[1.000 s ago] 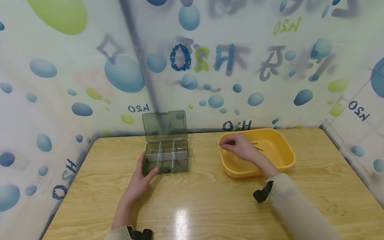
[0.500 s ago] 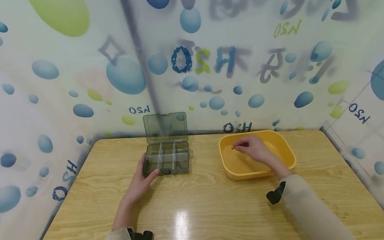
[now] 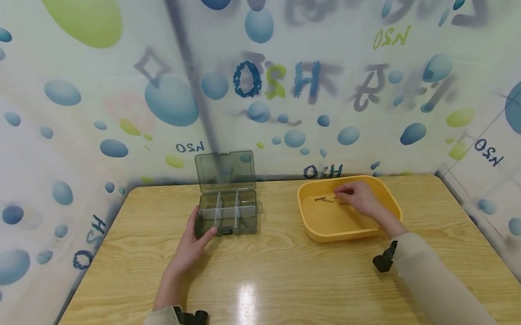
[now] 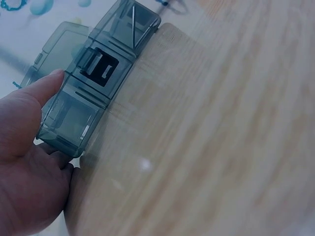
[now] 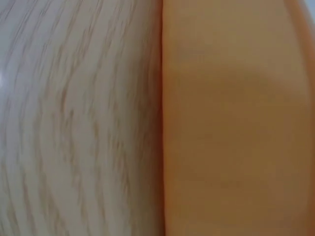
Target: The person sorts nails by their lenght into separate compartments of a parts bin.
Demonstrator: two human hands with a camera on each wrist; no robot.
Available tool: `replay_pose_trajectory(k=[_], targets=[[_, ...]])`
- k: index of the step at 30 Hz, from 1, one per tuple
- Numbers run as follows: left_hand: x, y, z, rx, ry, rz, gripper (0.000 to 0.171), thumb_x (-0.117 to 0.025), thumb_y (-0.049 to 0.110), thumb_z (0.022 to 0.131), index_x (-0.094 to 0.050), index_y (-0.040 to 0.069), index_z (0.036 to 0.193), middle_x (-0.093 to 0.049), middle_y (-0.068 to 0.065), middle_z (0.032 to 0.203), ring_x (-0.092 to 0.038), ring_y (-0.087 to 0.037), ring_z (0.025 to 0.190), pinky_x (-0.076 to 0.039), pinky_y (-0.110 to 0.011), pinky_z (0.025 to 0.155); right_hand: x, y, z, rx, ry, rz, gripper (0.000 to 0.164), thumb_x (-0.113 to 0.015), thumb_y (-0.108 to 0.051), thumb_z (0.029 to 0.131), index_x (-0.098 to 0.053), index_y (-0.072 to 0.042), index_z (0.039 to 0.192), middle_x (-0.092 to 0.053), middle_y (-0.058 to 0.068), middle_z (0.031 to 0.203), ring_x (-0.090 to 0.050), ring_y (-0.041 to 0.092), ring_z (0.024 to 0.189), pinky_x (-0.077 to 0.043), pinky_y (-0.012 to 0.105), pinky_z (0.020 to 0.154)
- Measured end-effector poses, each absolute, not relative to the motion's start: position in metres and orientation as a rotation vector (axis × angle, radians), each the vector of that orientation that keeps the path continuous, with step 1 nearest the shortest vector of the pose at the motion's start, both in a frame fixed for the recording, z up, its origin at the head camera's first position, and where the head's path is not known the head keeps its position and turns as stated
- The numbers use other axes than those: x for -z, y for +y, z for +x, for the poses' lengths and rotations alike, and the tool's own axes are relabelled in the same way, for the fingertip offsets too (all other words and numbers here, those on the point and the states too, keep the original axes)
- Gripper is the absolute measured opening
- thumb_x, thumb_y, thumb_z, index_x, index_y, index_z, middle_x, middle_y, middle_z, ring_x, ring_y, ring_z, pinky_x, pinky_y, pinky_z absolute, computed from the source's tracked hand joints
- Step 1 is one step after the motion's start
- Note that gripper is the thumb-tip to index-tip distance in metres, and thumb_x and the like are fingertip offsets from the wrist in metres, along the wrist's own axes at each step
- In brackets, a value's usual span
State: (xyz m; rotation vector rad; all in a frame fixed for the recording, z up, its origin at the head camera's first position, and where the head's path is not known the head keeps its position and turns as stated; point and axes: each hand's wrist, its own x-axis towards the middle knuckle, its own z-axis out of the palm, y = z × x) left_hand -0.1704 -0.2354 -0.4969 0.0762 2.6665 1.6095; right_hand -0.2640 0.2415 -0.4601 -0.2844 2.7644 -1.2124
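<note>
A smoky transparent compartment box (image 3: 226, 230) stands with its lid raised on the left half of the table. My left hand (image 3: 193, 247) grips its front left corner, thumb on the front wall, fingers along the side; the left wrist view shows this hand (image 4: 24, 162) too. Small screws (image 3: 244, 222) lie in the front right compartment. Over the yellow bin (image 3: 330, 236), my right hand (image 3: 358, 196) has thumb and fingertips together, a small screw end showing at them. Left of it, a dark screw (image 3: 319, 198) and a paler screw (image 3: 328, 201) lie on the bin floor. The right wrist view misses this hand.
Both containers stand on a wooden table (image 3: 271, 279), near its back edge, with a gap between them. A printed wall sheet (image 3: 285, 122) rises right behind. The raised lid (image 3: 224, 171) stands in front of it.
My right hand has moved right across the bin from its left rim, uncovering the two screws on the left and covering others. The left hand and box have stayed put.
</note>
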Motion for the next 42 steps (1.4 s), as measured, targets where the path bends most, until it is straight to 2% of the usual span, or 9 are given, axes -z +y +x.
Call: replay_pose_trajectory(k=[5,12,21,31,36,42], targets=[[0.496,-0.236,-0.170,-1.611,2.662,0.072,0.087,-0.062,0.030,0.105,-0.004,0.011,0.166,-0.006,-0.025,0.168,-0.006,-0.044,0.153,-0.008,-0.062,0.121,0.461,0.249,-0.264,1.196,2.814,-0.268,0.025,-0.063,-0.009,0.103,-0.071,0.008,0.119,-0.069,0.024,0.118,-0.065,0.035,0.101,-0.057,0.040,0.083],[0.496,-0.235,-0.170,-1.603,2.660,0.064,0.086,-0.062,0.029,0.105,-0.004,0.013,0.166,-0.006,-0.025,0.169,-0.005,-0.043,0.154,-0.009,-0.062,0.121,0.462,0.261,-0.265,1.139,2.892,-0.311,0.024,-0.068,-0.005,0.098,-0.071,0.010,0.117,-0.070,0.026,0.116,-0.065,0.041,0.106,-0.055,0.051,0.089],[0.494,-0.234,-0.169,-1.614,2.655,0.073,0.086,-0.063,0.030,0.105,-0.005,0.011,0.166,-0.007,-0.024,0.169,-0.006,-0.042,0.154,-0.009,-0.061,0.121,0.460,0.265,-0.267,1.048,2.940,-0.191,0.026,-0.065,-0.002,0.096,-0.069,0.012,0.117,-0.067,0.028,0.115,-0.062,0.041,0.104,-0.050,0.056,0.096],[0.493,-0.235,-0.170,-1.636,2.627,0.064,0.089,-0.064,0.030,0.104,-0.002,0.013,0.166,-0.005,-0.023,0.169,-0.005,-0.042,0.154,-0.010,-0.062,0.120,0.461,0.273,-0.268,0.927,2.909,-0.214,0.016,-0.070,-0.001,0.091,-0.074,0.008,0.103,-0.071,0.022,0.103,-0.063,0.035,0.092,-0.053,0.052,0.089],[0.493,-0.235,-0.169,-1.632,2.626,0.061,0.090,-0.064,0.029,0.104,-0.002,0.013,0.166,-0.005,-0.023,0.169,-0.005,-0.043,0.154,-0.010,-0.062,0.120,0.461,0.275,-0.267,0.902,2.866,-0.228,0.020,-0.072,-0.001,0.088,-0.074,0.008,0.105,-0.071,0.019,0.100,-0.063,0.031,0.090,-0.054,0.049,0.087],[0.493,-0.235,-0.169,-1.634,2.623,0.059,0.089,-0.063,0.030,0.104,-0.002,0.014,0.166,-0.006,-0.024,0.169,-0.005,-0.043,0.154,-0.009,-0.062,0.120,0.463,0.275,-0.269,0.898,2.851,-0.229,0.018,-0.072,0.000,0.088,-0.074,0.008,0.104,-0.072,0.018,0.098,-0.063,0.030,0.088,-0.054,0.049,0.087]])
